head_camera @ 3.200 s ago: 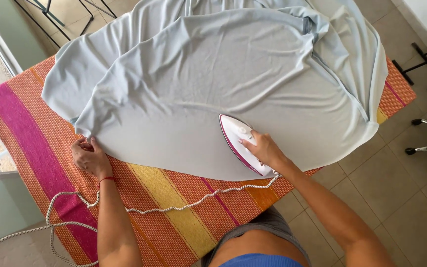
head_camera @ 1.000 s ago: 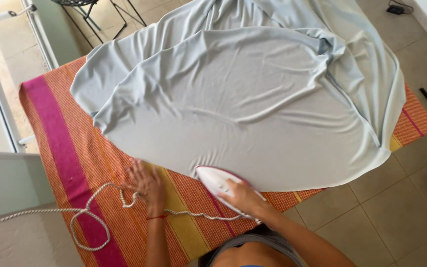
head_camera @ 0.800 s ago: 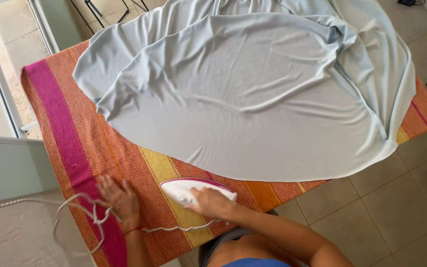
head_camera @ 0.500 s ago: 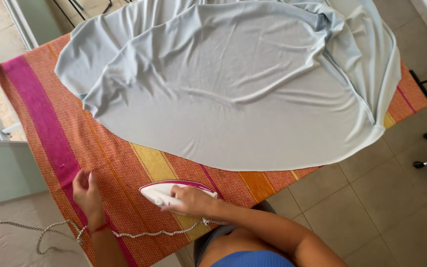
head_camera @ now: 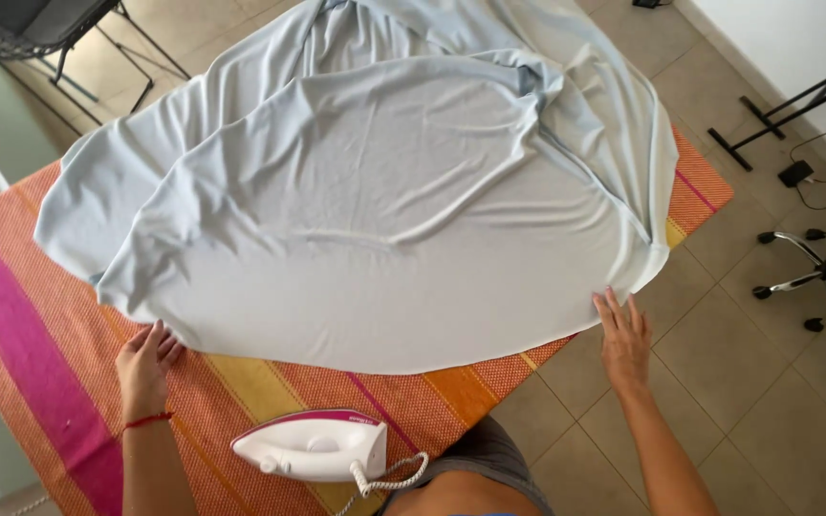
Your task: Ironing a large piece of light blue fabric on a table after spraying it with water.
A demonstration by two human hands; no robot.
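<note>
Both hands are empty and spread flat, each grip released, fingers extended. The left hand [head_camera: 145,368] lies palm down on the striped cloth near the table's near left edge, its fingertips touching or just short of the hem of a large pale blue sheet of thin fabric [head_camera: 375,220]; which of the two cannot be told. The right hand [head_camera: 623,336] reaches to the near right corner of the table, fingertips on the fabric's rounded edge where it overhangs the floor. Between the two arms, at the near edge of the table, a white steam iron with a magenta trim [head_camera: 310,446] rests on the cloth, apart from the fabric and untouched by either hand; its coiled white cord [head_camera: 389,475] trails toward the person's body. The table [head_camera: 21,315] is covered with a cloth woven in orange, yellow and magenta stripes. The pale blue fabric covers most of it, spreading from the near edge to the far edge and beyond. Judging by the surface, the near half looks largely smooth, while long creases cross the middle and bunched folds gather along the far right side, so a good part appears not yet pressed. Beyond the table lie a tiled floor, the wheeled base of an office chair [head_camera: 815,277] at right, and a dark chair [head_camera: 31,29] at far left.
</note>
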